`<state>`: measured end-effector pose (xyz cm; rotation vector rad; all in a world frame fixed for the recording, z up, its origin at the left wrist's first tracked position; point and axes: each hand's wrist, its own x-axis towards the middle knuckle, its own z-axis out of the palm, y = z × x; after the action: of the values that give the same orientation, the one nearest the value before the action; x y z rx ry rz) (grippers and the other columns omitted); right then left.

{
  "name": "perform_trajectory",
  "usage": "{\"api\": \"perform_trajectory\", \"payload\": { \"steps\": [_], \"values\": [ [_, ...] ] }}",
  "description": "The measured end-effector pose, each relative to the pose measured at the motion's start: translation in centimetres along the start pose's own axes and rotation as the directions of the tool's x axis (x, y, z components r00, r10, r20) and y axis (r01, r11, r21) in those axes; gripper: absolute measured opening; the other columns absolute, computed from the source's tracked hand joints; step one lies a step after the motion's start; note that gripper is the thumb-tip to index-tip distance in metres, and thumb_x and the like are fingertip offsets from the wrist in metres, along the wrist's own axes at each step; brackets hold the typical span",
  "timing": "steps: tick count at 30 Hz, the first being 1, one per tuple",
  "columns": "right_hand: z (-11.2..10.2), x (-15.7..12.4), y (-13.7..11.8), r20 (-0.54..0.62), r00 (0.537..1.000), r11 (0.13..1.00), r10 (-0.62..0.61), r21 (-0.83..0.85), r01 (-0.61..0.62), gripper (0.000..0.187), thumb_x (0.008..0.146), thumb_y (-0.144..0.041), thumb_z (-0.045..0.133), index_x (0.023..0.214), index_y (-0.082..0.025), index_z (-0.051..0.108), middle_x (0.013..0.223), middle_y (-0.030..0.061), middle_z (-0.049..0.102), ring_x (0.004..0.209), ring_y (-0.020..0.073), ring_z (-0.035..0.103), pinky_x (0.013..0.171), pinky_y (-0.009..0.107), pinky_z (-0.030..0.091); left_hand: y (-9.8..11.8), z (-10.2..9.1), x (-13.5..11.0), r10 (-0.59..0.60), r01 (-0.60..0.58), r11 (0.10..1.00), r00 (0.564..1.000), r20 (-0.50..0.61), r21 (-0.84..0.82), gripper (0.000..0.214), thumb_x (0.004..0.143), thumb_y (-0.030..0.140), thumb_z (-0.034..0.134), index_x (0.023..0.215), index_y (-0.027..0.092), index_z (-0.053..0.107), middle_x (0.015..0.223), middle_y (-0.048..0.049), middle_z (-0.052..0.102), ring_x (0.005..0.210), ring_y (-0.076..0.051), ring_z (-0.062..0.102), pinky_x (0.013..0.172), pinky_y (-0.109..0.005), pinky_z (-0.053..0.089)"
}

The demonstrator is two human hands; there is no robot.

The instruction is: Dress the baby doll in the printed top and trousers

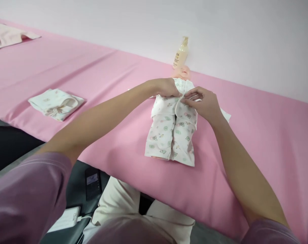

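Observation:
A baby doll (182, 72) lies on the pink tabletop (258, 135), dressed in a white printed garment (173, 134). Only the top of its head shows past the collar. My left hand (166, 87) rests on the garment's left chest flap, fingers curled on the cloth. My right hand (203, 101) pinches the front edge of the garment at the chest, thumb and fingers pressed together on the fabric. Both hands meet at the front closure.
A cream pump bottle (181, 54) stands against the wall behind the doll. A folded printed garment (56, 103) lies at the left. More pale cloth (9, 35) sits at the far left corner. A phone (93, 183) and power bank (66, 218) lie below the table edge.

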<state>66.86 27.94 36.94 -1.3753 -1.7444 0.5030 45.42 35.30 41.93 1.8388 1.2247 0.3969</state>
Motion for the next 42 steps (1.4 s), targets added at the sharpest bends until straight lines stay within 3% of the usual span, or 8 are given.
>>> {"api": "perform_trajectory", "payload": {
  "steps": [4, 14, 18, 25, 33, 42],
  "values": [
    [0.8, 0.1, 0.5, -0.063, 0.997, 0.999, -0.035, -0.009, 0.035, 0.021, 0.078, -0.038, 0.094, 0.091, -0.028, 0.082, 0.098, 0.0031, 0.084, 0.085, 0.0254, 0.076, 0.082, 0.044, 0.064, -0.4, -0.1, 0.7, -0.037, 0.036, 0.998, 0.999, 0.029, 0.044, 0.037, 0.072, 0.031, 0.090, 0.063, 0.020, 0.056, 0.063, -0.0005, 0.042, 0.064, -0.017, 0.045, 0.069, -0.035, 0.022],
    [2.2, -0.2, 1.7, -0.180, 0.984, 0.998, -0.007, 0.065, 0.019, 0.021, 0.078, -0.039, 0.094, 0.091, -0.026, 0.084, 0.093, 0.0042, 0.083, 0.086, 0.0253, 0.076, 0.083, 0.043, 0.065, -0.3, 0.9, -0.1, 0.040, -0.041, 0.998, 0.999, 0.027, 0.046, 0.040, 0.080, 0.029, 0.084, 0.066, 0.021, 0.048, 0.062, 0.0005, 0.039, 0.061, -0.014, 0.039, 0.067, -0.035, 0.023],
    [1.9, -0.3, 1.6, -0.151, 0.988, 0.997, 0.005, 0.073, 0.007, 0.022, 0.081, -0.042, 0.093, 0.093, -0.027, 0.084, 0.096, 0.0049, 0.083, 0.090, 0.0264, 0.077, 0.085, 0.043, 0.067, -0.4, 0.7, -0.2, 0.033, -0.036, 0.997, 0.999, 0.040, 0.068, 0.039, 0.081, 0.030, 0.083, 0.066, 0.021, 0.048, 0.063, 0.0001, 0.041, 0.061, -0.014, 0.039, 0.065, -0.034, 0.023],
    [0.8, 0.2, 1.8, 0.037, 0.998, 0.987, 0.050, 0.150, -0.055, 0.026, 0.084, -0.042, 0.092, 0.104, -0.028, 0.084, 0.103, 0.0044, 0.083, 0.097, 0.0248, 0.077, 0.096, 0.044, 0.065, -0.7, 0.1, -0.3, 0.031, -0.036, 0.997, 0.997, 0.075, 0.065, 0.031, 0.079, 0.025, 0.081, 0.072, 0.022, 0.051, 0.063, 0.0014, 0.040, 0.062, -0.014, 0.040, 0.064, -0.032, 0.026],
    [1.5, 0.3, 1.7, -0.091, 0.995, 0.997, 0.029, 0.073, -0.022, 0.019, 0.082, -0.036, 0.090, 0.095, -0.028, 0.079, 0.106, 0.0038, 0.083, 0.093, 0.0247, 0.074, 0.094, 0.046, 0.063, -0.8, 0.5, 0.2, 0.070, -0.070, 0.997, 0.997, 0.029, 0.022, 0.029, 0.075, 0.020, 0.082, 0.075, 0.021, 0.053, 0.062, 0.0014, 0.039, 0.064, -0.015, 0.043, 0.066, -0.034, 0.024],
    [1.6, 0.4, 2.1, -0.097, 0.995, 0.999, 0.018, 0.039, -0.014, 0.021, 0.082, -0.043, 0.089, 0.095, -0.028, 0.081, 0.106, 0.0045, 0.083, 0.091, 0.0247, 0.073, 0.087, 0.043, 0.063, -1.4, 0.5, 1.0, 0.025, -0.025, 1.000, 0.999, 0.027, -0.007, 0.038, 0.071, 0.028, 0.086, 0.063, 0.022, 0.049, 0.059, 0.0008, 0.040, 0.060, -0.015, 0.041, 0.066, -0.035, 0.024]
  ]
}}
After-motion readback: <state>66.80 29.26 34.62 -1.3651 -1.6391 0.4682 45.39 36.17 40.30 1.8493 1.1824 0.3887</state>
